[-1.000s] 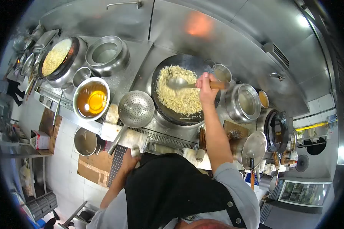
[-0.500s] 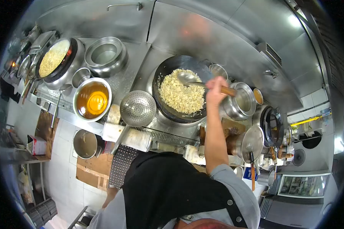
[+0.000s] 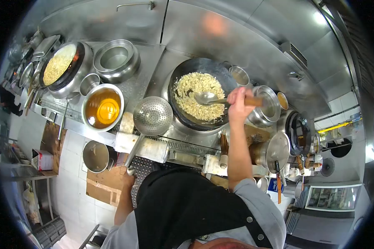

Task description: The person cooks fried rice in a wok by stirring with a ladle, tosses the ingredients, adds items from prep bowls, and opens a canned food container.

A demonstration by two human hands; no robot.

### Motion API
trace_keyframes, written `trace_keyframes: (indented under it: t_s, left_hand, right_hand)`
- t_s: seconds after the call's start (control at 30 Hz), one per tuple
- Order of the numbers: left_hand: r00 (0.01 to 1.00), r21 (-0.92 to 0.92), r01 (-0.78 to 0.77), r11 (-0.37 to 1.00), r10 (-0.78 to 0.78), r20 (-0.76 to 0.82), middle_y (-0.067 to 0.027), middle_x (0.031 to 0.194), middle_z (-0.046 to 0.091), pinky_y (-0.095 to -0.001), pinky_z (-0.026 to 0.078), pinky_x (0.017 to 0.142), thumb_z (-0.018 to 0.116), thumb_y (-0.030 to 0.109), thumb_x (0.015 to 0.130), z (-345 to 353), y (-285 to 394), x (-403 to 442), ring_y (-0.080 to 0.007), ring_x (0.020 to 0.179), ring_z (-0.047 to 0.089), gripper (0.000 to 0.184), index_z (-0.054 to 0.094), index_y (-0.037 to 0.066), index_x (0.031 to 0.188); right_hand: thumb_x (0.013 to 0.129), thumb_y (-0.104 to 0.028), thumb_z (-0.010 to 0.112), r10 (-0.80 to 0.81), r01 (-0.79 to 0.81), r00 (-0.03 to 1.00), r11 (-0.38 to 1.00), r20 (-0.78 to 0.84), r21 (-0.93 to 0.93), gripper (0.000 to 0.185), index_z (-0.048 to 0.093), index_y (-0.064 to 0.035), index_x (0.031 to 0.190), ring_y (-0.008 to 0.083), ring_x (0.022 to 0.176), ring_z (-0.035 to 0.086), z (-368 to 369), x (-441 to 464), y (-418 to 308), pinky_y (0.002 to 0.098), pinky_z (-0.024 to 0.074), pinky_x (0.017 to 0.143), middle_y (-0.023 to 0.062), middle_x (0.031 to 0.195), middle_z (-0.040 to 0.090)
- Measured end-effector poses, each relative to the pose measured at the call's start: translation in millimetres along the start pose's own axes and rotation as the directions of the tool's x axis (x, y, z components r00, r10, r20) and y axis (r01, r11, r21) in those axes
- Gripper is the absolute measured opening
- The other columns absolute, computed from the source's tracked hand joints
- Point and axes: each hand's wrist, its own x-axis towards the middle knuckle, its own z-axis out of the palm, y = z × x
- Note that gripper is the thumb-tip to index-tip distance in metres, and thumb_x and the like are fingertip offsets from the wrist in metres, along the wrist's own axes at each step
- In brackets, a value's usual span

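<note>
My right hand (image 3: 239, 103) is wrapped round the wooden handle of a cooking ladle (image 3: 205, 98). The ladle's metal bowl rests among fried rice (image 3: 200, 85) in a dark wok (image 3: 218, 68) on the burner. My left hand (image 3: 128, 179) is low at my side, by the handle end of a perforated strainer (image 3: 153, 116); its fingers are too small and dark to make out, so I cannot tell whether it grips that handle. The strainer's round head lies on the stove's front edge, left of the wok.
Left of the strainer stands a bowl of amber oil (image 3: 91, 110), with a steel pot (image 3: 129, 62) behind. A second wok (image 3: 70, 50) holds more pale food at far left. Pots (image 3: 270, 110) and a fine-mesh strainer (image 3: 277, 150) crowd the right. A folded cloth (image 3: 151, 150) lies along the front edge.
The ladle's bowl has moved down and nearer across the rice, my right hand following. My left hand has come into view beside the strainer's handle end.
</note>
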Motion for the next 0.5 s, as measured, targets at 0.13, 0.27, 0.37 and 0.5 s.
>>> trace_keyframes:
  t_s: [0.13,0.27,0.37,0.5]
  left_hand:
    - [0.969,0.243,0.235,0.941,-0.247,0.020,-0.0224,0.122,0.069,-0.0471,0.050,0.101,0.076,0.025,0.075,33.0,-100.8,8.4,-0.0431,0.116,0.064,0.053,0.068,0.002,0.121]
    - [0.901,0.417,0.379,0.826,-0.431,0.034,-0.0211,0.114,0.072,-0.0434,0.057,0.086,0.077,0.026,0.075,20.4,-125.3,-58.4,-0.0319,0.105,0.071,0.042,0.073,0.004,0.110]
    - [0.932,0.088,0.353,0.931,-0.343,-0.113,-0.0176,0.112,0.073,-0.0428,0.058,0.083,0.078,0.023,0.074,24.9,-140.2,-98.7,-0.0288,0.102,0.072,0.040,0.073,0.004,0.109]
    - [0.946,0.452,0.305,0.838,-0.322,-0.041,-0.0179,0.119,0.070,-0.0414,0.056,0.088,0.076,0.029,0.077,30.5,-145.3,-105.2,-0.0292,0.110,0.069,0.052,0.068,0.005,0.121]
  right_hand:
    - [0.099,-0.013,0.065,-0.004,0.016,0.996,0.991,0.091,-0.136,0.027,0.060,-0.0041,0.074,0.0064,0.056,0.049,-16.9,-5.6,50.6,0.0246,0.0372,0.051,-0.0006,0.062,0.055]
    - [0.103,-0.015,0.057,-0.058,0.061,0.998,0.995,0.038,-0.075,0.025,0.057,-0.0041,0.081,0.0110,0.056,0.049,-24.6,27.6,28.6,0.0291,0.0416,0.053,0.0032,0.065,0.055]
    - [0.103,-0.015,0.059,-0.028,0.014,0.993,0.992,0.112,0.126,0.023,0.058,-0.0040,0.083,0.0106,0.055,0.049,-37.2,27.7,97.6,0.0275,0.0402,0.051,0.0031,0.065,0.055]
    - [0.102,-0.012,0.059,-0.022,0.023,0.997,0.999,0.076,-0.023,0.024,0.058,-0.0047,0.079,0.0073,0.059,0.051,-29.6,49.6,22.3,0.0265,0.0404,0.054,-0.0014,0.066,0.056]
